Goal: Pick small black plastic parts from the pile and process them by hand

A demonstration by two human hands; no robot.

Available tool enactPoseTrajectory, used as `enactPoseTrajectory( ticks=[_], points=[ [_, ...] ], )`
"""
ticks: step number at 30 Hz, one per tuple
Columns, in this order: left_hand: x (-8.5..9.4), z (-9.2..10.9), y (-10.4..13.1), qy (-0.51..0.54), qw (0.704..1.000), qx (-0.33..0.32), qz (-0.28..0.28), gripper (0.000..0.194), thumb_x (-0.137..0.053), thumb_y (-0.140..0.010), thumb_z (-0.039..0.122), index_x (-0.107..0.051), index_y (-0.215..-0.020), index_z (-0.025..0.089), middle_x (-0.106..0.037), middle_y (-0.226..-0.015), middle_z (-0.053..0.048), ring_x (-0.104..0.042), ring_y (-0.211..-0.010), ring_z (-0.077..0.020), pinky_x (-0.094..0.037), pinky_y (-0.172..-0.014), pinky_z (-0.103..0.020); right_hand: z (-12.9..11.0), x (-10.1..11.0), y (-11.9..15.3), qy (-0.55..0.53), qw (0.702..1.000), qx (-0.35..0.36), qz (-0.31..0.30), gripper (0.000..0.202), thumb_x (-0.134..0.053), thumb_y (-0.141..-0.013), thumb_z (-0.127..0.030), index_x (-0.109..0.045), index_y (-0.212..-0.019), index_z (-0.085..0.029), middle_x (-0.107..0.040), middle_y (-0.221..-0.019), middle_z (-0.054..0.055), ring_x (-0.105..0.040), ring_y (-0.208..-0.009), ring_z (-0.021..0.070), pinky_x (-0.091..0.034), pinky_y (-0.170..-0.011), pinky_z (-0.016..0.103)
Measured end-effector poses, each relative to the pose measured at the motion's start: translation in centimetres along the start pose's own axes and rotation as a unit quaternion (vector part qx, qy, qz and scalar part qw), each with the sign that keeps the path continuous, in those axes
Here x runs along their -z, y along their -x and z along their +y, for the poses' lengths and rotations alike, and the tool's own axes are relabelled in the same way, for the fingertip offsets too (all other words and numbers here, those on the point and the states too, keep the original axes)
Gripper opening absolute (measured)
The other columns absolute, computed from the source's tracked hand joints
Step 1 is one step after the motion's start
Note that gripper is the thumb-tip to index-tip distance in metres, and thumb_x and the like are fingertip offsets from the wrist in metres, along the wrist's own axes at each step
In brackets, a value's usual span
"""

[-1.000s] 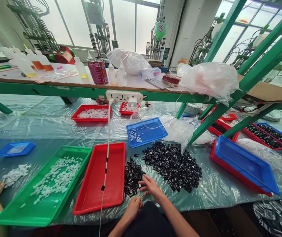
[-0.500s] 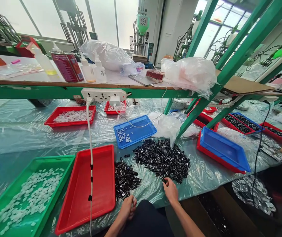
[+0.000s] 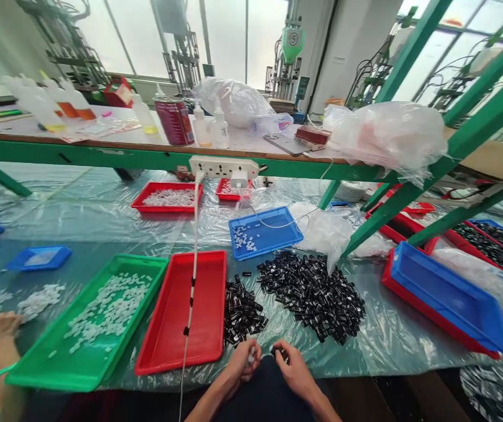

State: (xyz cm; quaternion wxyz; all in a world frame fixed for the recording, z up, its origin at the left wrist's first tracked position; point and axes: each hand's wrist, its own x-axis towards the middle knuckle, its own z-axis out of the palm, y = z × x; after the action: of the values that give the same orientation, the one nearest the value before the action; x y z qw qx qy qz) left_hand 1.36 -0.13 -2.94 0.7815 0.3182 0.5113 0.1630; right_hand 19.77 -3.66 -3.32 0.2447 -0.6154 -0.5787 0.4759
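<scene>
Two hands meet at the table edge: left hand (image 3: 243,362) pinching a white piece (image 3: 250,355), right hand (image 3: 293,364) a black piece (image 3: 280,353).

Green tray (image 3: 36,375) of white bits at 8 o'clock, blue tray (image 3: 454,293) at 3, red can (image 3: 174,121) at 11.

Empty tray (image 3: 181,316) left of small parts pile (image 3: 240,313), bigger pile (image 3: 313,293) to its right.

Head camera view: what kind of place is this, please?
Most likely a small factory assembly bench. Heaps of small black parts lie on a plastic-covered table, trays hold white parts, and machines stand by the windows. The left hand and right hand meet at the table edge.
</scene>
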Motion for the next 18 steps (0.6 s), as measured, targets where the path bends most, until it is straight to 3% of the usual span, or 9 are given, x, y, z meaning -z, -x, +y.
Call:
enactPoseTrajectory(
  ticks=[5, 9, 13, 18],
  points=[
    [-0.8, 0.4, 0.5, -0.061, 0.998, -0.018, 0.025, 0.034, -0.045, -0.071, 0.051, -0.046, -0.061, 0.018, -0.040, -0.050, 0.000, -0.028, -0.039, -0.0086, -0.019, -0.037, -0.021, -2.1, -0.3, 1.0, -0.056, 0.998, 0.012, -0.033, 0.038, -0.049, -0.091, -0.040, -0.067, -0.113, -0.015, -0.067, -0.106, 0.011, -0.061, -0.094, 0.0223, -0.046, -0.083, 0.033],
    [-1.2, 0.2, 0.8, -0.070, 0.997, -0.023, 0.000, 0.038, -0.035, -0.082, 0.055, -0.042, -0.069, 0.020, -0.035, -0.056, 0.001, -0.027, -0.044, -0.0102, -0.019, -0.040, -0.021, -2.2, 0.3, 1.0, -0.061, 0.997, 0.012, -0.045, 0.035, -0.052, -0.089, -0.038, -0.071, -0.112, -0.018, -0.068, -0.110, 0.010, -0.061, -0.102, 0.0245, -0.045, -0.088, 0.034],
    [-1.0, -1.1, 0.1, -0.083, 0.996, -0.023, -0.026, 0.038, -0.038, -0.080, 0.057, -0.041, -0.073, 0.021, -0.034, -0.064, 0.000, -0.028, -0.049, -0.0119, -0.021, -0.044, -0.023, -1.9, 0.6, 1.0, -0.037, 0.999, -0.008, -0.038, 0.030, -0.054, -0.085, -0.031, -0.073, -0.105, -0.019, -0.071, -0.102, 0.007, -0.062, -0.093, 0.0233, -0.045, -0.085, 0.032],
    [-1.3, -1.1, 0.1, -0.129, 0.991, 0.007, -0.044, 0.045, -0.039, -0.081, 0.065, -0.046, -0.077, 0.021, -0.041, -0.068, -0.003, -0.038, -0.058, -0.0167, -0.034, -0.056, -0.027, -2.6, 1.9, 2.2, -0.030, 0.999, -0.014, -0.009, 0.026, -0.058, -0.084, -0.029, -0.074, -0.102, -0.021, -0.071, -0.105, 0.006, -0.061, -0.098, 0.0226, -0.042, -0.089, 0.030]
  ],
)
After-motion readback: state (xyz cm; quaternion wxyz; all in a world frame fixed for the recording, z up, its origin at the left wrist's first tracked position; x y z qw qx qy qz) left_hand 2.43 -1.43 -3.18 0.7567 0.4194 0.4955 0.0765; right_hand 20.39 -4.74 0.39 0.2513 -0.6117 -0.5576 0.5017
